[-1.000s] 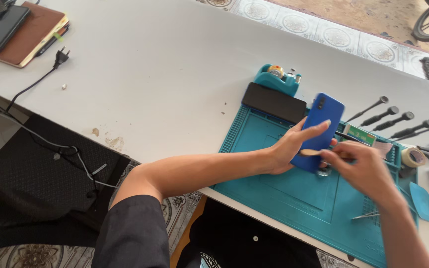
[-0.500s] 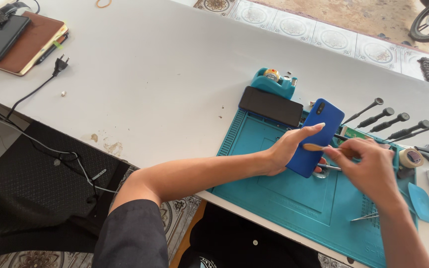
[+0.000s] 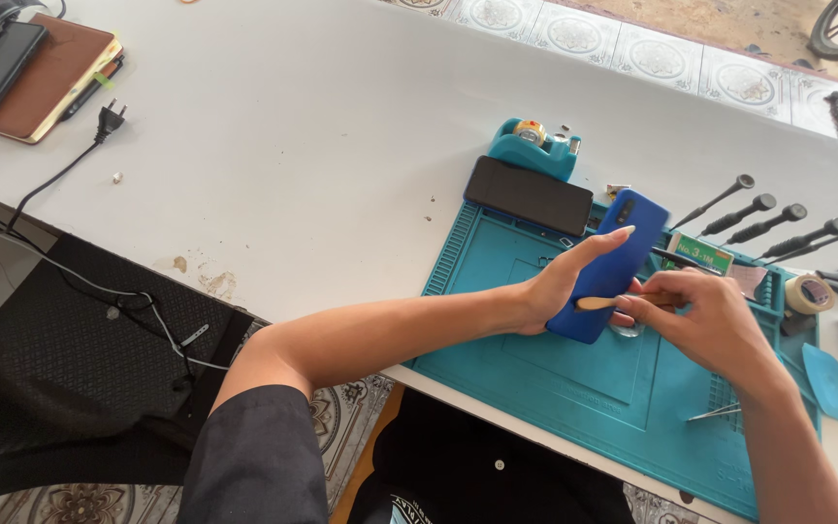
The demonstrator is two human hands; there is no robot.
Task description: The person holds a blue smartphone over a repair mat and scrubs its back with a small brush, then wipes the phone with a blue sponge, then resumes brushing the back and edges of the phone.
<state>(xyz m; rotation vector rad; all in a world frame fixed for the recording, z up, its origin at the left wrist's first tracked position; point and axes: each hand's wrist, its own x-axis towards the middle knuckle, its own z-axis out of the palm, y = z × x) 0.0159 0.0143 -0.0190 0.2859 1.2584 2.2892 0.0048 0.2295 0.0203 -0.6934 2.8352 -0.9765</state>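
The left hand (image 3: 560, 286) had its grip clamped on a blue phone (image 3: 611, 262), holding it tilted up above the teal mat (image 3: 497, 340) on the white table (image 3: 293, 146); the right hand (image 3: 710, 325) pinched what looked like a thin pale stick (image 3: 598, 303) against the phone's lower edge; a black phone (image 3: 529, 194) lay flat at the mat's far edge; screwdrivers (image 3: 758, 218) lay beyond.

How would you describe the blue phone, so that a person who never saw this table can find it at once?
Find the teal work mat on the white table. Above its middle, the left hand holds the blue phone tilted, back side up, while the right hand touches its edge. Unlike the black phone lying flat nearby, it is bright blue and lifted.
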